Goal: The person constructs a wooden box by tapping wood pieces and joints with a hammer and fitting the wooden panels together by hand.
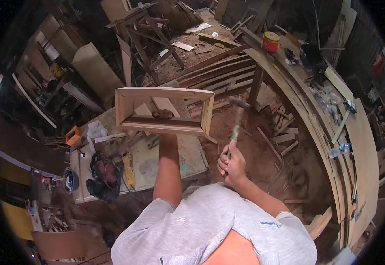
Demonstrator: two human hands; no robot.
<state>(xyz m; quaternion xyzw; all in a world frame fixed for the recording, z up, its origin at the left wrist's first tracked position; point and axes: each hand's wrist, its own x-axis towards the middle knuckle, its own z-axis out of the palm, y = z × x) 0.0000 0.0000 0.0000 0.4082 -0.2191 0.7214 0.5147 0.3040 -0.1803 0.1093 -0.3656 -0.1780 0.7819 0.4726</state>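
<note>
A rectangular wooden frame [166, 93], deep-sided with mitred corners, is held up above the worktable by my left hand [162, 114]. The fingers of that hand curl over the frame's lower side and show inside its opening; the palm is hidden behind the wood. To the right, my right hand [231, 164] is wrapped around the handle of a hammer [238, 119]. The hammer points up and away from me, its head apart from the frame, and its upper part is slightly blurred.
Below the frame stands a worktable [188, 161] with a dark power tool [104, 172], a yellow tool [129, 170] and an orange box [73, 135]. A long bench of boards [307, 106] curves along the right, bearing a red bucket [270, 42] and a plastic bottle [340, 150]. Wood offcuts [285, 132] litter the floor.
</note>
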